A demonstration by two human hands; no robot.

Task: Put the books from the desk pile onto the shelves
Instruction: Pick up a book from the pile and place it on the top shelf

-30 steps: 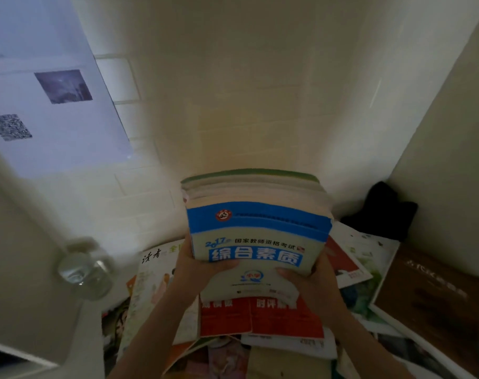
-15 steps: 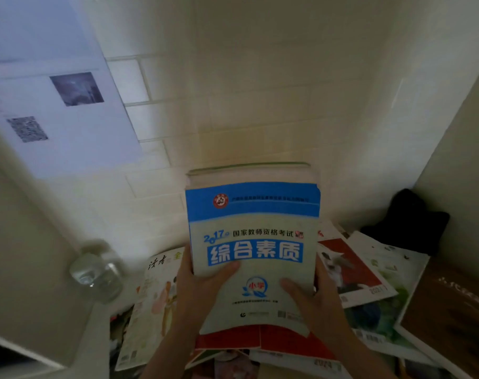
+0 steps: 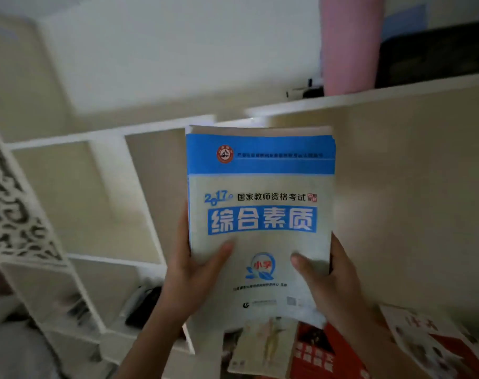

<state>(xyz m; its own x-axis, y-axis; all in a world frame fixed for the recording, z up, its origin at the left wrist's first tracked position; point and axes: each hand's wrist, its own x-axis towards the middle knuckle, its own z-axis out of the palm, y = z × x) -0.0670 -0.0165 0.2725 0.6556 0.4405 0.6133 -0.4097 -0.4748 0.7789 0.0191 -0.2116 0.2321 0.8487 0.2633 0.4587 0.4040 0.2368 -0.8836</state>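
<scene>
progress: early | left hand (image 3: 187, 280) and right hand (image 3: 334, 285) grasp a book stack (image 3: 260, 214) raised before the shelves (image 3: 139, 132); unshelved | left: magazines (image 3: 301, 351) on desk

Gripping the blue-and-pale-grey paperback book stack (image 3: 260, 214) from both sides, low in the centre of the frame. Left hand (image 3: 190, 272) clasping the lower left edge, thumb (image 3: 219, 253) lying across the front cover, remaining fingers hidden behind. Right hand (image 3: 334, 280) clasping the lower right edge, thumb (image 3: 301, 265) pressing on the cover, fingers wrapping out of sight. Both bare forearms rising from the bottom edge of the frame, converging upward toward the middle.
</scene>
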